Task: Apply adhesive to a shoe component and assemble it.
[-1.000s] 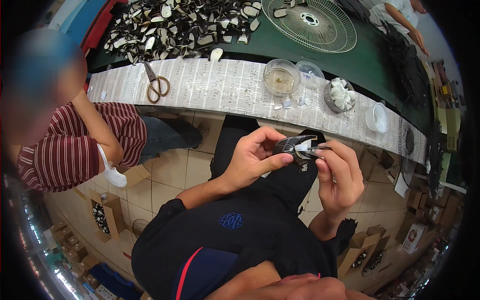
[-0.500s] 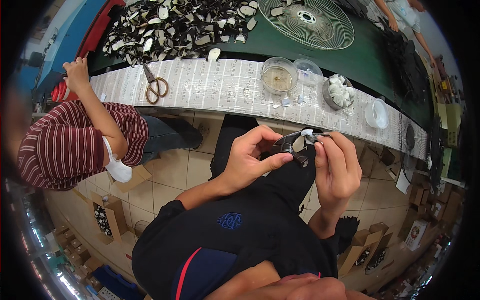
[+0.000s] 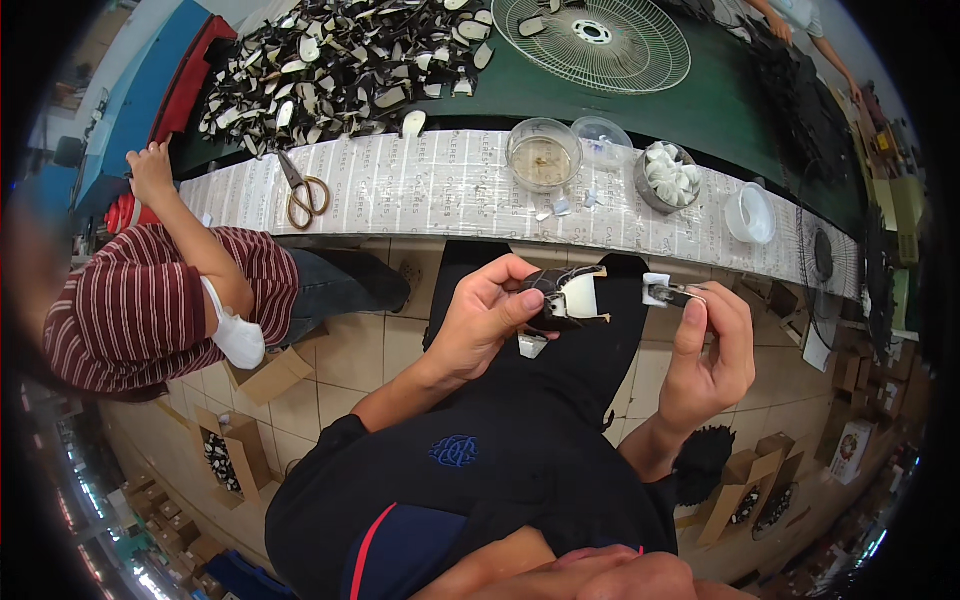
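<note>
Fingertips of the left hand [image 3: 485, 320] pinch a small dark curved piece with a pale lining [image 3: 568, 298], thumb on its near face and the other fingers curled behind it, just right of the frame's centre. It looks like a cut shoe part: thin, light and bendable, probably soft enough to crease if squeezed mid-panel, so the firmer curved edge where the thumb now sits seems the safest place to grip. A loose pale tab [image 3: 532, 345] hangs just under it.

The right hand [image 3: 708, 355], at centre right, has thumb and forefinger closed on a small white-tipped tool or applicator [image 3: 668, 293], held apart from the dark piece with its pale end pointing toward it. It seems stiff and slight; what exactly it is cannot be told.

Above both hands, across the upper middle, runs a bench edge covered in printed paper [image 3: 420, 185]. On it stand a clear round dish [image 3: 543, 155], a bowl of white pieces [image 3: 668, 175], a white cup [image 3: 750, 212] and orange-handled scissors [image 3: 303, 190]. Farther up lie a heap of black and white cut pieces [image 3: 340, 60] and a wire fan guard [image 3: 592, 40]. At left sits another person in a striped shirt [image 3: 150, 310].
</note>
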Action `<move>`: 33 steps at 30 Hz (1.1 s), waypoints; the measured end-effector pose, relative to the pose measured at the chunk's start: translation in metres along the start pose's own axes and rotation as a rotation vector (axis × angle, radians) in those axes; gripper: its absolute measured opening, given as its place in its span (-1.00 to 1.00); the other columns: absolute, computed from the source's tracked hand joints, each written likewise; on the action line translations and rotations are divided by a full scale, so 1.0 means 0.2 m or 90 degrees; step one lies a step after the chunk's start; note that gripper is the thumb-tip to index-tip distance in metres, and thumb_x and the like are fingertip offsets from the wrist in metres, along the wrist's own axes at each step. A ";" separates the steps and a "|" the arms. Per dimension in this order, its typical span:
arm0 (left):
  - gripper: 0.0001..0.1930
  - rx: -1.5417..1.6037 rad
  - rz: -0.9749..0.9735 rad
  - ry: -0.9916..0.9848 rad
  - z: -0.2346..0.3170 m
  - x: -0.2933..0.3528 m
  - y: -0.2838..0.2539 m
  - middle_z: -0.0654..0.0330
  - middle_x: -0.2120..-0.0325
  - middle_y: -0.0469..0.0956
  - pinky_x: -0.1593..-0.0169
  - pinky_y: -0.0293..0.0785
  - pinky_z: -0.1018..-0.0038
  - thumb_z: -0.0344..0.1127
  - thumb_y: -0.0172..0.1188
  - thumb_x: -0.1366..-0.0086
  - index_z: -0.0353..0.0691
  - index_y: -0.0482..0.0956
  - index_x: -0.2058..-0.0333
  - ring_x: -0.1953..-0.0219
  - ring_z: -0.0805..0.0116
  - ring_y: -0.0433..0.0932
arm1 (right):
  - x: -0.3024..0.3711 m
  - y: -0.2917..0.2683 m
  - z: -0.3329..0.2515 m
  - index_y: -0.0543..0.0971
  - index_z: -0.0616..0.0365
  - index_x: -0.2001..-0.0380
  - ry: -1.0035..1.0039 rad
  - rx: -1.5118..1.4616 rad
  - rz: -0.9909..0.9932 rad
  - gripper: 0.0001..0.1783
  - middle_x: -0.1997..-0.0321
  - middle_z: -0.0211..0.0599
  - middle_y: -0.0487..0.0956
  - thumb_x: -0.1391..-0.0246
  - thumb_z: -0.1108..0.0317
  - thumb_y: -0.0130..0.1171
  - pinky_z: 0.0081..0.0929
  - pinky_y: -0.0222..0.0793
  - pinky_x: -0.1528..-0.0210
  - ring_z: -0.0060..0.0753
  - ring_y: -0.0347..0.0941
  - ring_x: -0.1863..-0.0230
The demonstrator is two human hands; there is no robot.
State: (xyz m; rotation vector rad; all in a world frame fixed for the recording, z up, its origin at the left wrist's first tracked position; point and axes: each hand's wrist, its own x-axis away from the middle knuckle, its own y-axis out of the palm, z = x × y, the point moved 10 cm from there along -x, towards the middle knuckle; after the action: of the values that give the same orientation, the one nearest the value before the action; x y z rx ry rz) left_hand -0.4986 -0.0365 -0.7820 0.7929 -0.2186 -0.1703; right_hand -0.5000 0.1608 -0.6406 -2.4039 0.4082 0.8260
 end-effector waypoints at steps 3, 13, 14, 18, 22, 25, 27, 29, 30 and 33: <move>-0.78 0.019 0.001 -0.023 -0.02 0.00 0.00 0.12 0.26 0.58 0.15 0.66 0.39 -0.34 0.20 -0.36 -0.32 0.43 0.13 0.23 0.40 0.62 | 0.00 0.00 0.01 0.62 0.30 0.34 0.019 -0.028 -0.010 -0.93 0.29 -0.22 0.62 -0.08 0.55 0.27 -0.69 0.26 0.51 -0.60 0.40 0.47; -0.79 -0.035 0.017 0.021 0.02 -0.01 0.01 0.11 0.25 0.58 0.12 0.61 0.44 -0.40 0.22 -0.32 -0.34 0.42 0.15 0.24 0.41 0.61 | 0.02 0.11 -0.01 0.63 0.34 0.34 0.019 -0.061 -0.040 -0.90 0.30 -0.19 0.63 -0.04 0.56 0.31 -0.61 0.35 0.48 -0.50 0.47 0.46; -0.79 -0.034 0.017 0.021 0.01 -0.02 0.01 0.11 0.25 0.58 0.12 0.61 0.44 -0.40 0.22 -0.32 -0.34 0.42 0.15 0.24 0.41 0.61 | 0.02 0.13 -0.02 0.63 0.34 0.35 0.017 -0.064 -0.063 -0.90 0.32 -0.18 0.63 -0.02 0.56 0.32 -0.57 0.38 0.47 -0.45 0.50 0.45; -0.76 -0.096 0.015 0.077 0.06 -0.02 0.02 0.14 0.24 0.55 0.09 0.58 0.47 -0.44 0.27 -0.29 -0.35 0.42 0.15 0.22 0.44 0.59 | 0.00 0.19 -0.07 0.63 0.31 0.37 -0.023 -0.053 -0.108 -0.87 0.36 -0.18 0.60 0.04 0.57 0.35 -0.46 0.46 0.44 -0.29 0.54 0.45; -0.74 -0.150 0.007 0.091 0.07 -0.01 0.04 0.17 0.23 0.53 0.08 0.56 0.50 -0.45 0.30 -0.27 -0.36 0.43 0.14 0.18 0.45 0.57 | 0.00 0.23 -0.10 0.62 0.31 0.37 -0.056 -0.058 -0.137 -0.85 0.36 -0.17 0.58 0.06 0.55 0.37 -0.44 0.46 0.46 -0.26 0.53 0.48; -0.73 -0.171 0.001 0.119 0.08 0.00 0.03 0.19 0.23 0.51 0.08 0.55 0.52 -0.47 0.31 -0.26 -0.35 0.43 0.13 0.18 0.47 0.56 | 0.00 0.26 -0.13 0.62 0.31 0.37 -0.091 -0.061 -0.153 -0.85 0.35 -0.16 0.57 0.07 0.55 0.37 -0.44 0.46 0.46 -0.26 0.53 0.48; -0.72 -0.184 0.001 0.136 0.09 0.00 0.04 0.20 0.23 0.50 0.09 0.55 0.53 -0.49 0.31 -0.25 -0.36 0.43 0.13 0.18 0.48 0.55 | 0.00 0.26 -0.14 0.61 0.32 0.37 -0.110 -0.063 -0.154 -0.84 0.35 -0.16 0.57 0.07 0.56 0.37 -0.43 0.46 0.46 -0.26 0.53 0.48; -0.72 -0.203 0.000 0.147 0.09 0.00 0.06 0.20 0.22 0.49 0.09 0.54 0.54 -0.50 0.31 -0.24 -0.36 0.43 0.13 0.19 0.49 0.55 | 0.00 0.25 -0.12 0.61 0.32 0.37 -0.108 -0.041 -0.136 -0.84 0.35 -0.16 0.56 0.07 0.56 0.37 -0.43 0.46 0.46 -0.25 0.52 0.48; -0.72 -0.209 -0.002 0.156 0.10 0.00 0.06 0.21 0.22 0.49 0.11 0.54 0.55 -0.51 0.31 -0.24 -0.36 0.44 0.12 0.19 0.50 0.54 | 0.00 0.25 -0.13 0.61 0.32 0.37 -0.111 -0.039 -0.137 -0.84 0.35 -0.16 0.56 0.07 0.56 0.37 -0.43 0.46 0.46 -0.25 0.52 0.48; -0.72 -0.217 -0.002 0.164 0.10 0.01 0.06 0.21 0.22 0.48 0.14 0.52 0.57 -0.52 0.31 -0.23 -0.37 0.45 0.12 0.19 0.51 0.54 | 0.01 0.24 -0.13 0.61 0.33 0.36 -0.104 0.002 -0.122 -0.84 0.35 -0.16 0.55 0.07 0.57 0.37 -0.42 0.45 0.46 -0.25 0.51 0.49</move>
State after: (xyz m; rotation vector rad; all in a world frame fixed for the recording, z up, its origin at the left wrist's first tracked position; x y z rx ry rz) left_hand -0.5014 -0.0431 -0.7596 0.4693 0.0554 -0.1029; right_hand -0.5090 0.1070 -0.6444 -2.3085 0.1130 0.9236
